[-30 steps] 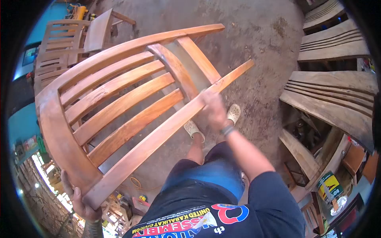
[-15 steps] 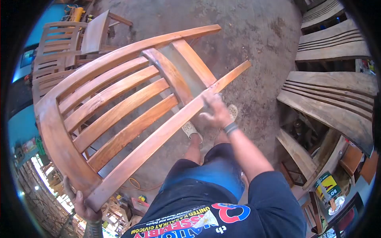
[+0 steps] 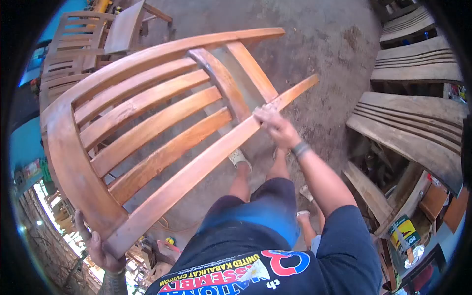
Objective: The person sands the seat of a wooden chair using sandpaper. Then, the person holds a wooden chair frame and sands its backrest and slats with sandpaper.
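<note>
The left hand (image 3: 102, 251) curls its fingers and thumb around one corner of a smooth, reddish-brown wooden chair-back frame (image 3: 157, 129), which slants above the rough grey concrete floor (image 3: 324, 59), its slats gently curved. Farther right, the right hand (image 3: 278, 127) bends its fingers against the frame's long straight rail; whether they grip, I cannot tell. Rightmost stand weathered, slitted wooden panels (image 3: 403, 133).

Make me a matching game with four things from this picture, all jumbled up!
Things:
1. left hand
2. right hand
3. shirt
4. wooden frame

Clues:
A. dark, with printed letters
B. at the frame's side rail, next to the crosspieces
C. brown, with slats
D. at the frame's corner

Right pairs: 1-D, 2-B, 3-A, 4-C
</note>
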{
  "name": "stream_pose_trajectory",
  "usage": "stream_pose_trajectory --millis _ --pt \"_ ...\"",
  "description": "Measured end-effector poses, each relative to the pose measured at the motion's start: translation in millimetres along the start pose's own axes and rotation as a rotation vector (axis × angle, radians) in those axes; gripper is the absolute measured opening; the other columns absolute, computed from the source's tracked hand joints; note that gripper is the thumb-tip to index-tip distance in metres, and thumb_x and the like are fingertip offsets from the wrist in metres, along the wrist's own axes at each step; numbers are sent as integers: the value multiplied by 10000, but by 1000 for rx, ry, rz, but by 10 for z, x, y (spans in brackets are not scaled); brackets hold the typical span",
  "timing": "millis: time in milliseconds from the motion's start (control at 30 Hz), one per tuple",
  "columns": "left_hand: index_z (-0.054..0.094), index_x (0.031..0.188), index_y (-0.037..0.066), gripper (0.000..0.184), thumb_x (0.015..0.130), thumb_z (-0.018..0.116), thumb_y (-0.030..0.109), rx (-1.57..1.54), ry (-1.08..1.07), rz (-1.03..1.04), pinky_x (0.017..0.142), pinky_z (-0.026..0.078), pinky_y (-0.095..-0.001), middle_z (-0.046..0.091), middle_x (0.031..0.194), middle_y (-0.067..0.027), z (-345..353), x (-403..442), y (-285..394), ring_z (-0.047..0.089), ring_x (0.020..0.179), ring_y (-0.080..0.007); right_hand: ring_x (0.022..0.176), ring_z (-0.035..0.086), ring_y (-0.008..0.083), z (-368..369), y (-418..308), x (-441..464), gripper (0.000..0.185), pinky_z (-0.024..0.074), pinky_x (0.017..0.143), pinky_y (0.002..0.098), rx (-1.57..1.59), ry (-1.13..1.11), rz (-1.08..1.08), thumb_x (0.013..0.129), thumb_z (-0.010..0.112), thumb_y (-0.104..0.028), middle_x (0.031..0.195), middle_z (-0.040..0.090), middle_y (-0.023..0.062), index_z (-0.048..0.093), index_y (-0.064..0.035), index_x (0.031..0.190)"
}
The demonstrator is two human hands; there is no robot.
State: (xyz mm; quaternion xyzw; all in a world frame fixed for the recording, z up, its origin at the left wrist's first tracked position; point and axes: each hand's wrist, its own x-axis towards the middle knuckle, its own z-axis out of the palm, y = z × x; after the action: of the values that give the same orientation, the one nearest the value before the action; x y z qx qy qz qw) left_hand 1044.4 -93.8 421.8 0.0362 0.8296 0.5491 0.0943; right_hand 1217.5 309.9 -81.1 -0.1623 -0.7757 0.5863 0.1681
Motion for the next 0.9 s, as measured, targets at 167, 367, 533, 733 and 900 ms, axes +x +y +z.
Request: stream_pose_trajectory --millis 167,367,533,733,900 --pt "213 1745 14 803 1034 505 244 -6 -90 45 1319 346 -567 276 1785 -164 -169 41 -108 377 1613 -381 1435 624 306 -232 -219 98 322 431 1258 417 -64 -120 129 1094 634 -111 1435 732 141 728 -53 1397" --pt "247 1736 9 769 1051 499 252 47 -134 56 1332 321 -571 270 1790 -167 -269 49 -159 355 1626 -383 1464 599 285 -288 -24 181 324 428 1255 418 -18 -94 226 1099 616 -96 1439 733 127 733 -56 1400" --pt "279 1716 -11 825 998 556 287 159 -75 37 1317 337 -551 338 1743 -197 -281 21 -126 403 1588 -384 1285 694 288 -220 -98 220 265 520 1128 399 7 -120 244 1058 645 -84 1263 781 148 785 -52 1280" --pt "307 1710 10 822 997 609 285 -96 -28 -19 1311 356 -549 394 1712 -214 -236 3 -205 431 1575 -369 1160 723 238 -179 -598 367 259 566 1025 386 67 -301 130 1063 656 -89 1195 769 116 748 -3 1290" --pt "326 1705 26 871 968 690 316 -85 -63 -46 1299 377 -555 423 1695 -205 -211 15 -172 450 1562 -362 1382 663 352 -75 -479 241 295 487 1206 429 -27 -180 353 1047 684 -117 1356 752 199 760 -30 1318"
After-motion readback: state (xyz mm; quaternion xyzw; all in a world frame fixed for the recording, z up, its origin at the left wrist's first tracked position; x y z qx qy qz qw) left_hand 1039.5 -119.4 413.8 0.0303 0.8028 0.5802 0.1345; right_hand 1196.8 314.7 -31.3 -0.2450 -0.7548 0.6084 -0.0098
